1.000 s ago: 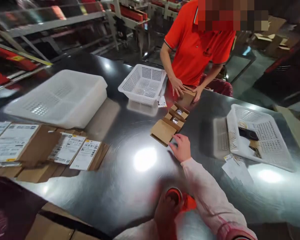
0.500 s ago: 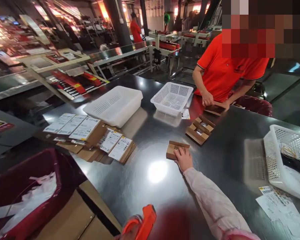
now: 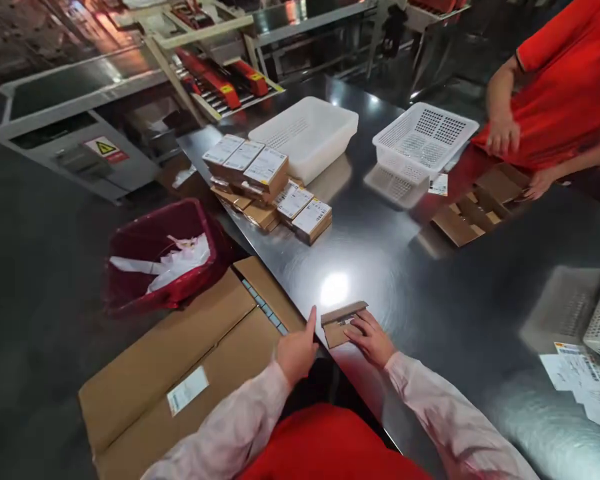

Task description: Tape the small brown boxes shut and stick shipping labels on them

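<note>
A small brown cardboard box (image 3: 341, 323), its lid flap half open, lies at the near edge of the shiny steel table (image 3: 420, 287). My right hand (image 3: 373, 339) rests on its right side with fingers laid over it. My left hand (image 3: 297, 351) is at the box's left end, thumb raised against the flap and the other fingers curled. Across the table another person in a red shirt (image 3: 565, 73) has a hand (image 3: 503, 135) above an opened cardboard insert (image 3: 473, 213).
Stacked labelled boxes (image 3: 267, 183), an upturned white tub (image 3: 307, 133) and a white mesh basket (image 3: 423, 140) sit on the far left. A red bin (image 3: 155, 263) and large carton (image 3: 180, 373) stand beside the table. Papers (image 3: 580, 387) lie at the right.
My right hand has drawn the small box back to the near edge. My left hand, earlier by an orange tool, now touches the box. The view has swung left and down.
</note>
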Action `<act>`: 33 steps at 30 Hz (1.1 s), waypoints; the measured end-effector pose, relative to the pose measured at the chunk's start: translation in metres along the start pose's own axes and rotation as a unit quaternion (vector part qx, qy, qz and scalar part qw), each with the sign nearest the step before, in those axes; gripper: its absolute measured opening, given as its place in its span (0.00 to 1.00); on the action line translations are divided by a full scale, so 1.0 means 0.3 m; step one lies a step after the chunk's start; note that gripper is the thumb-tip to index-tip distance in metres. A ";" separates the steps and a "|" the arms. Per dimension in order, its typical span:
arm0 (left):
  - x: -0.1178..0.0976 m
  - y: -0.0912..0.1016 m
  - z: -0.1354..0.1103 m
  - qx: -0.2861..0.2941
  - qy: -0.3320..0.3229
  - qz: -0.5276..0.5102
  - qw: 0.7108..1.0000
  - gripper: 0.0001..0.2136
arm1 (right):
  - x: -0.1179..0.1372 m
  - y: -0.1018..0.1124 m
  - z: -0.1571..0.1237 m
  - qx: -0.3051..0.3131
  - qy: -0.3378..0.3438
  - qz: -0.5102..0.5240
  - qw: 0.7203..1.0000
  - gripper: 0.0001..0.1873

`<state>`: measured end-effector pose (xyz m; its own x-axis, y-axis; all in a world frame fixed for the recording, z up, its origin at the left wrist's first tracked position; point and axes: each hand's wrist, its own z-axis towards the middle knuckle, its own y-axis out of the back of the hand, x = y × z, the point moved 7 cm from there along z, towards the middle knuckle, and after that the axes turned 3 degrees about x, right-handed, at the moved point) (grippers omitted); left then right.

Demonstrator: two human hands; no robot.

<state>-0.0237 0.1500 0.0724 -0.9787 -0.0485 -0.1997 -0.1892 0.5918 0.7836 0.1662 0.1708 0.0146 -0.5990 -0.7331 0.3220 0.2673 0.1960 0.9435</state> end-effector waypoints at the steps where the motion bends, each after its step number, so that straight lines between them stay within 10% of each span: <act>1: -0.034 -0.010 0.029 0.008 -0.023 0.001 1.000 0.36 | -0.004 0.001 0.004 0.004 0.001 0.012 1.000 0.15; 7: -0.112 -0.147 0.092 0.031 -0.038 0.034 0.998 0.30 | -0.055 0.042 -0.023 -0.103 -0.106 0.047 0.988 0.08; 13: -0.126 -0.188 0.084 0.024 -0.042 0.036 0.998 0.30 | -0.164 0.006 0.042 -0.175 -0.309 0.082 0.931 0.28; 18: -0.022 -0.160 -0.017 0.062 -0.091 -0.005 0.994 0.50 | -0.197 -0.018 0.143 -0.143 -0.297 0.082 0.941 0.22; 23: 0.094 -0.061 -0.164 0.018 -0.102 -0.056 0.993 0.31 | -0.193 -0.025 0.167 -0.117 -0.276 0.094 0.949 0.20; 28: 0.032 0.018 -0.150 -0.094 -0.133 -0.187 0.969 0.31 | -0.179 -0.010 0.178 -0.120 -0.275 0.096 0.949 0.19; 33: -0.061 0.008 -0.066 -0.081 -0.141 -0.172 0.972 0.29 | -0.166 0.001 0.187 -0.104 -0.280 0.084 0.951 0.19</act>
<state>-0.0077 0.1364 0.0894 -0.7986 0.0153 -0.6016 -0.5337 0.4439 0.7198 0.1536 0.2440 0.0032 -0.8270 -0.2301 0.5130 0.5032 0.1040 0.8579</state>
